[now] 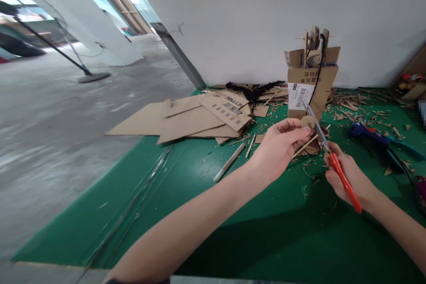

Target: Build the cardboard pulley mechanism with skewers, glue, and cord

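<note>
Between the thumb and fingers of my left hand (281,144) is a small round cardboard disc (306,121). My right hand (349,173) grips a pair of scissors (342,178) with orange-red handles, and their metal blades point up and left, beside the disc's right edge. Whether the blades touch the disc I cannot tell. A thin wooden stick (304,145) shows just below the disc, partly hidden by my left hand. Right behind both hands stands an upright cardboard structure (328,82) with a white label, a black cord and a cardboard wheel (313,37) on top.
Flat cardboard sheets (193,122) are piled at the back left of the green table (159,222). A pale stick (229,162) lies left of my hands. A blue glue gun (369,135) lies at right among cardboard scraps. Black yarn (254,92) rests by the wall.
</note>
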